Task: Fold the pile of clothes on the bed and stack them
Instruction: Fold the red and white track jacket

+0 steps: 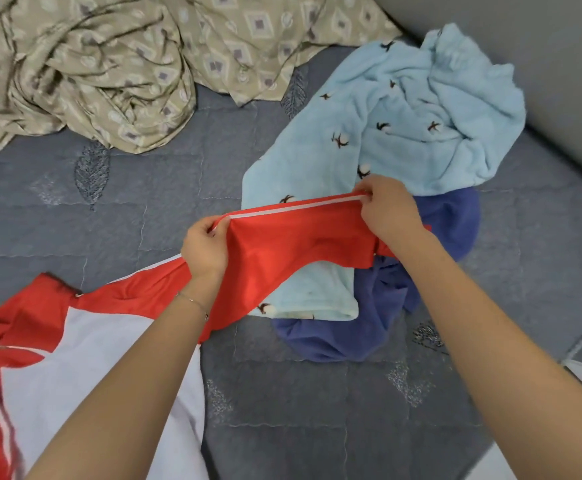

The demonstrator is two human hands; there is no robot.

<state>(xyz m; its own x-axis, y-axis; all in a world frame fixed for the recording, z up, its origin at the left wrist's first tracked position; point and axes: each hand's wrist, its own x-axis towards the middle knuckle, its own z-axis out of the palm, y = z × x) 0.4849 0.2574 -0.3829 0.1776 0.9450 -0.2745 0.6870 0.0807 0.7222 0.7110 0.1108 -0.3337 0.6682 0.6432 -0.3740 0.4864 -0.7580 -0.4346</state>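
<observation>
Two hands, left hand [203, 249] and right hand [388, 206] pinching one smooth red-and-white garment [282, 251] mid-frame, one fluffy pale-blue fleece garment [421, 109] upper right, one dark-blue cloth [334, 337] beneath, quilted grey bed [109, 209], one crumpled beige patterned sheet [92, 64] upper left

Red-and-white garment [85, 358]: body spread flat at near left, one red sleeve with a white stripe raised and stretched taut toward centre. Light blue fleece garment [403, 109]: crumpled at far right, lying over a rumpled dark blue garment [334, 337].
</observation>
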